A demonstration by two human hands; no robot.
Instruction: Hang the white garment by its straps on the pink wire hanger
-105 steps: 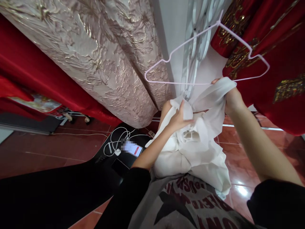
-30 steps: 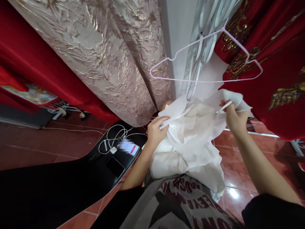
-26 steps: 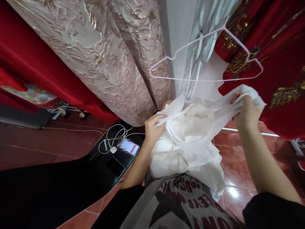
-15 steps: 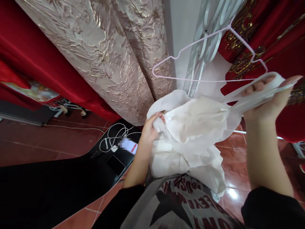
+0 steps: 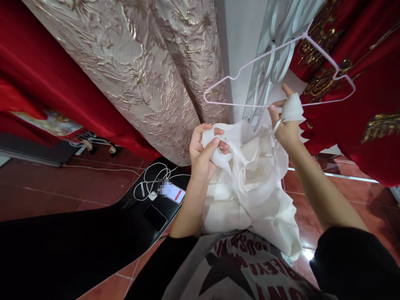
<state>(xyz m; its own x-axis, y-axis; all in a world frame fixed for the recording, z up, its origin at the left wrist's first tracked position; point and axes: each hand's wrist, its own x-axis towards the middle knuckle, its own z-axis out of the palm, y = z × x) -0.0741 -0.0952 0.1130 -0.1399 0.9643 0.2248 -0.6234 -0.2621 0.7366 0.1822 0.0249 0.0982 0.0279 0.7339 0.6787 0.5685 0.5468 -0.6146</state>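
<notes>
White garment (image 5: 254, 196) held by both hands below the pink hanger (image 5: 323, 52).
Left hand (image 5: 201, 156), below the hanger's left end: fingers grasp bunched cloth of the garment. Right hand (image 5: 286, 123), at the hanger's lower bar: cloth of the garment wraps the fingers; whether they clench it or the bar cannot be determined. A lit phone (image 5: 175, 194) lies on the black counter (image 5: 93, 246), below and left of the hanger.
</notes>
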